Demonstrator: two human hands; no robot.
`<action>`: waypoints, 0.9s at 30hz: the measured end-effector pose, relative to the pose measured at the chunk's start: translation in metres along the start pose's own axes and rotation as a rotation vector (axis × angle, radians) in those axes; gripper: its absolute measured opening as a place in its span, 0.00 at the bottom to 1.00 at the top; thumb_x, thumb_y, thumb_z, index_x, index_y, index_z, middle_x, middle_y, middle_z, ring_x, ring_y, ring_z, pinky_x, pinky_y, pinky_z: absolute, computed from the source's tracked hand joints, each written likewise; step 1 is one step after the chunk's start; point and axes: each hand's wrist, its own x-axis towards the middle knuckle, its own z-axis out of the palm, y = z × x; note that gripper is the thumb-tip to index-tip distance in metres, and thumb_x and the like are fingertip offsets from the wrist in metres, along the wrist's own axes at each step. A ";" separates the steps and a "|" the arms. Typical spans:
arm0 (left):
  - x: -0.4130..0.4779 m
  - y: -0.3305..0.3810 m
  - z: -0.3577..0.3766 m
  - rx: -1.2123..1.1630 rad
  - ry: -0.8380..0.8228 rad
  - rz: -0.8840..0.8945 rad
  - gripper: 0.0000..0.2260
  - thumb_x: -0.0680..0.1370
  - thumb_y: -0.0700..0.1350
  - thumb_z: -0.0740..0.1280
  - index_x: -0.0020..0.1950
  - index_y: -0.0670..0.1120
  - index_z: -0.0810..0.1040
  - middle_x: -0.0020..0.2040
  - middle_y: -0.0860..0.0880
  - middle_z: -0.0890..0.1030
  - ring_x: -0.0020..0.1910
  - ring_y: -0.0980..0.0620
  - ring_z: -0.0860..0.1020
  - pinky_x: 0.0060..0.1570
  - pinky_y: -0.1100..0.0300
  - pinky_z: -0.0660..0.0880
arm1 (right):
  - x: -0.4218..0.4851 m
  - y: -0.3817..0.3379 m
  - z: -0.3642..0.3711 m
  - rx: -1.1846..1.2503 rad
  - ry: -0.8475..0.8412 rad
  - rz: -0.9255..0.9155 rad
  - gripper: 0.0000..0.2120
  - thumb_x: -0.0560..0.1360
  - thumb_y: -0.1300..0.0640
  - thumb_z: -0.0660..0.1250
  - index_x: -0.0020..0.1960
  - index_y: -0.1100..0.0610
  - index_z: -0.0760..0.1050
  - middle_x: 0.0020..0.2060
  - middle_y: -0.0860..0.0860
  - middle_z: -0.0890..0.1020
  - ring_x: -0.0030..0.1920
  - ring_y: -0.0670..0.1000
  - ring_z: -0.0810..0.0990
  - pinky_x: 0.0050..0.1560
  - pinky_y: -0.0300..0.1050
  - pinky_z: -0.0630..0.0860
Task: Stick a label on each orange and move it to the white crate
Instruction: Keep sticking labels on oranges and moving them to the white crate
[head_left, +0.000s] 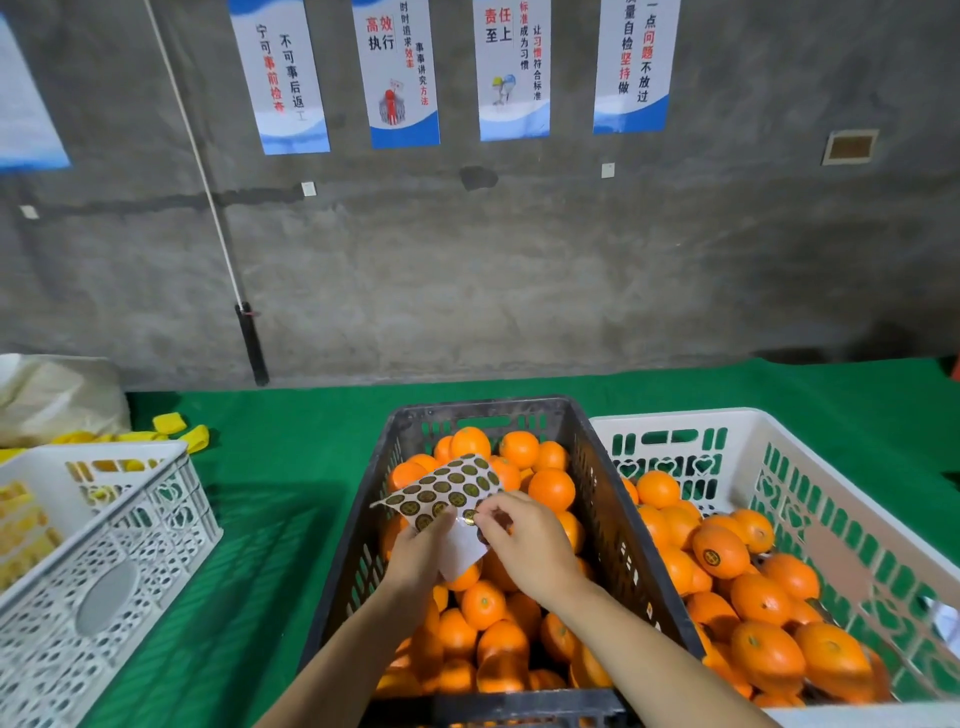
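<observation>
Background: a bare grey concrete wall (519, 260) carrying a row of printed posters (400, 78), their tops cut off by the frame. A white cord (197, 156) runs diagonally down the wall to a black handle (252, 343). The work surface is covered with green cloth (291, 467).

Centre: a black crate (613, 519) filled with oranges (550, 488). Touching its right side stands the white crate (831, 519), also holding oranges; one labelled orange (719, 552) lies on top with its dark round sticker facing up. At left, well apart, is a second white crate (130, 535). Behind it are loose yellow pieces (182, 431) and a pale bag (57, 395).

Both hands are held above the black crate. The left hand (418, 558) grips the near edge of the label sheet (447, 486), fingers curled under it. The right hand (530, 540) pinches one label (470, 516) at that edge, thumb and forefinger closed together on it. Whether the label is free of the backing cannot be told.

Obstructions: the sheet, hands and forearms cover several oranges in the black crate. Both white crates are cut off at the frame edges. The print on the labels is too small to read.
</observation>
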 end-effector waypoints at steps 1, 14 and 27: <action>0.000 0.000 0.001 0.088 0.060 0.034 0.12 0.83 0.45 0.63 0.65 0.45 0.77 0.57 0.49 0.83 0.56 0.50 0.80 0.57 0.55 0.76 | 0.000 -0.001 0.000 -0.036 0.011 -0.024 0.06 0.79 0.52 0.65 0.45 0.47 0.78 0.44 0.42 0.78 0.45 0.44 0.76 0.45 0.45 0.76; 0.004 -0.003 -0.014 0.652 0.391 0.362 0.27 0.83 0.56 0.59 0.26 0.46 0.63 0.22 0.50 0.72 0.20 0.59 0.68 0.23 0.60 0.59 | -0.012 -0.029 0.022 0.210 -0.788 0.304 0.07 0.78 0.64 0.63 0.50 0.58 0.80 0.39 0.52 0.78 0.37 0.48 0.74 0.36 0.40 0.70; 0.007 -0.009 -0.013 0.703 0.294 0.328 0.24 0.83 0.57 0.55 0.33 0.45 0.72 0.33 0.45 0.78 0.42 0.41 0.80 0.31 0.60 0.64 | -0.021 -0.039 0.045 0.011 -1.039 0.204 0.11 0.79 0.55 0.65 0.56 0.61 0.77 0.53 0.61 0.81 0.46 0.59 0.77 0.51 0.51 0.75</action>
